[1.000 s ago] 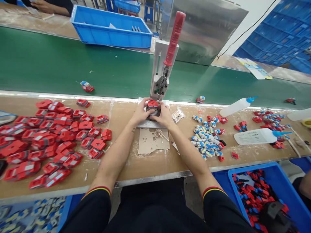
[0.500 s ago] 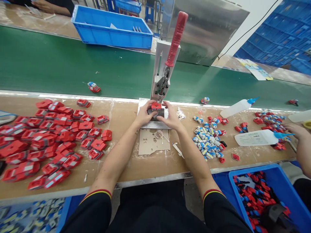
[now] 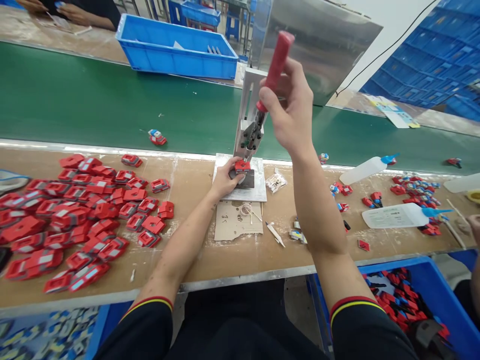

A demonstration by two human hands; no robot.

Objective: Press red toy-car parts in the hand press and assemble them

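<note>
My right hand is wrapped round the red lever handle of an upright toggle clamp press. Below the plunger, a red plastic part sits on a dark block on the metal base plate. The fingers of my left hand are closed on the left side of the red part. Its underside is hidden by the fingers and the block.
Many red and grey parts lie piled at left. A small plastic bag, a cardboard piece and glue bottles share the bench. Beyond runs a green conveyor belt with a blue crate. Another person's hand is at right.
My right hand has left the red part and risen to grasp the lever handle, which stands at nearly the same angle. My left hand has stayed at the red part.
</note>
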